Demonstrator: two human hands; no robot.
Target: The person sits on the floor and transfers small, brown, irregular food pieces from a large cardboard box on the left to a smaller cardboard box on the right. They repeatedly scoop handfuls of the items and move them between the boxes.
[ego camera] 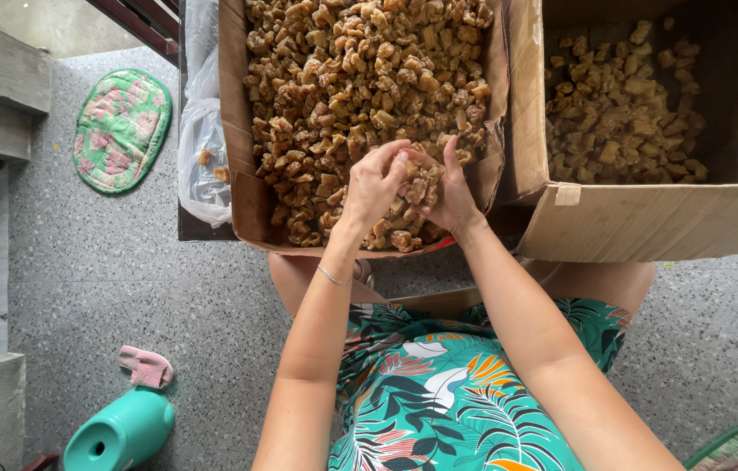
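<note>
Two cardboard boxes here: the near box (242, 157) brims with brown sugared chunks (343, 78), the second box (648, 218) holds a shallower layer. Left hand (375, 186) and right hand (449, 194) meet, fingers pinching one clump (420, 185) over the near box's front edge.

The chunks (360, 78) in the left cardboard box (234, 131) are golden brown with darker specks; those in the right box (648, 218) are paler tan; both boxes are plain brown; the dress (439, 392) is teal with white, orange and pink leaves; the mat (120, 129) is green with pink flowers; the container (120, 432) is turquoise; the floor (125, 279) is speckled grey.
</note>
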